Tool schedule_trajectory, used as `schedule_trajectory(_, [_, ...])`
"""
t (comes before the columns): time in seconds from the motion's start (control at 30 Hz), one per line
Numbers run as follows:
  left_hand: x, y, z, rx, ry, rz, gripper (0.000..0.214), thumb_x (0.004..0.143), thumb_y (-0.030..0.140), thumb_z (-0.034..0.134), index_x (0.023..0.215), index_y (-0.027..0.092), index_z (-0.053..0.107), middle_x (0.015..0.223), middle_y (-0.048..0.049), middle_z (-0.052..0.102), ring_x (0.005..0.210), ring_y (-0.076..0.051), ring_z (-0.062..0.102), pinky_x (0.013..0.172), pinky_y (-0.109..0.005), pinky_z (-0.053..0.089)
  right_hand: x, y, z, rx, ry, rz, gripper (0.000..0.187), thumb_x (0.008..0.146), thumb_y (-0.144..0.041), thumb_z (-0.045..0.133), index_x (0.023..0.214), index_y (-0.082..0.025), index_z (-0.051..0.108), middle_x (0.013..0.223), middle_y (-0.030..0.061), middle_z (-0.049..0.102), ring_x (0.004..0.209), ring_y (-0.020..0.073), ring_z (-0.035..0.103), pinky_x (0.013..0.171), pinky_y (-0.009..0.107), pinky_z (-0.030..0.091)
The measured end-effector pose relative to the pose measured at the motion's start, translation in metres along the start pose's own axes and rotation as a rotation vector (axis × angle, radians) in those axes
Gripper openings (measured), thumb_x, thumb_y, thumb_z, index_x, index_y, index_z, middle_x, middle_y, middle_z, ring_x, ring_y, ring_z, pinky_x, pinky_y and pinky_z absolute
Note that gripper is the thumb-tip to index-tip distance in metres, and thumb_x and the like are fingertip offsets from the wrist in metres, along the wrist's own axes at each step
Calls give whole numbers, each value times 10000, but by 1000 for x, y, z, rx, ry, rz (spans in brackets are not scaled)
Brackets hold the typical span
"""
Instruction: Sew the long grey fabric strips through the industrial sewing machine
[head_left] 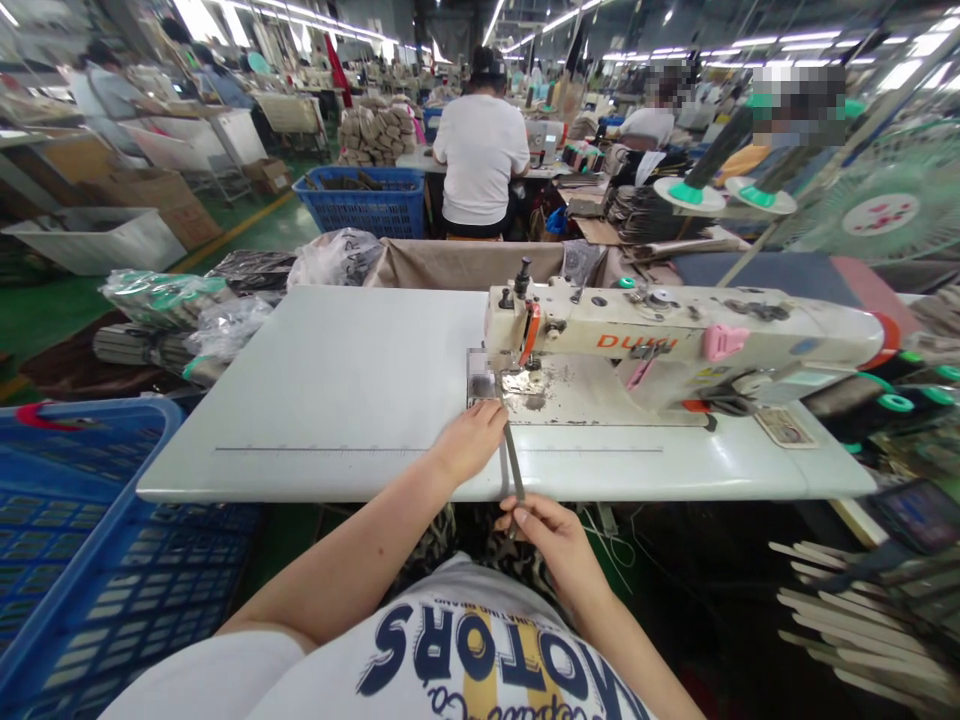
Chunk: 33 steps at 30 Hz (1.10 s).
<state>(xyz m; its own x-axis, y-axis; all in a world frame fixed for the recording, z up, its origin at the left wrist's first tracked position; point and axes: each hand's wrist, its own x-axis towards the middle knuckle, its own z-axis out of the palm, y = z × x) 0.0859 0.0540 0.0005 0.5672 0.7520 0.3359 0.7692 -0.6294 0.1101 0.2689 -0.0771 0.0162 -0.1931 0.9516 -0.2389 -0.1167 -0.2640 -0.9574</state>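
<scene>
A narrow dark olive fabric strip (513, 460) runs from the needle area of the sewing machine (585, 340) down over the table's front edge. My right hand (551, 530) pinches its near end between thumb and fingers, just in front of that edge. Beside the needle plate (517, 382), my left hand (476, 435) lies on the table with its fingers together at the strip's far part. Whether the left fingertips grip the strip or only press it down is hard to see. The presser foot and needle are too small to make out clearly.
The white sewing table (360, 370) has a ruler line (337, 449) along its front. A blue basket (142, 450) stands at the left, near plastic-wrapped bundles (165, 300). Thread cones (862, 400) and hanging pale strips (840, 600) are at the right. A person (481, 150) sits ahead.
</scene>
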Motion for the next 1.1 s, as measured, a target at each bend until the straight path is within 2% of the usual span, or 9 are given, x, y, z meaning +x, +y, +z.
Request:
schedule_trajectory(0.17, [0, -1, 0, -7, -6, 4, 236, 1024, 138, 465, 1232, 125, 574, 1313, -155, 621, 1267, -269, 603, 1148, -414, 489, -2, 2, -2, 2, -8, 19, 301, 867, -514, 809, 868, -214, 830, 728, 15, 772, 665, 165, 622, 669, 287, 458])
schedule_trajectory(0.4, [1, -1, 0, -7, -16, 3, 229, 1008, 135, 496, 1225, 134, 570, 1321, -154, 615, 1272, -268, 597, 1147, -418, 490, -2, 4, -5, -21, -2, 19, 346, 863, -552, 800, 847, -210, 845, 735, 22, 772, 674, 173, 615, 682, 299, 450])
schedule_trajectory(0.77, [0, -2, 1, -34, -48, 10, 216, 1035, 153, 454, 1212, 152, 578, 1297, -141, 629, 1342, -270, 558, 1143, -427, 494, -1, 7, -6, -24, -2, 17, 343, 862, -551, 791, 802, -215, 834, 725, 23, 752, 678, 183, 594, 694, 313, 446])
schedule_trajectory(0.93, [1, 1, -2, -10, -48, -7, 219, 1033, 155, 467, 1222, 129, 576, 1304, -152, 623, 1304, -279, 578, 1144, -424, 490, 1, 9, -7, -18, -16, 20, 391, 819, -592, 816, 753, -207, 827, 682, 23, 737, 654, 178, 596, 680, 305, 453])
schedule_trajectory(1.1, [1, 2, -3, -24, -31, -11, 245, 1023, 138, 469, 1248, 119, 566, 1315, -161, 613, 1316, -276, 569, 1156, -419, 477, -2, 6, -5, -14, -13, 10, 340, 879, -524, 788, 766, -205, 820, 699, 16, 721, 699, 181, 612, 718, 302, 456])
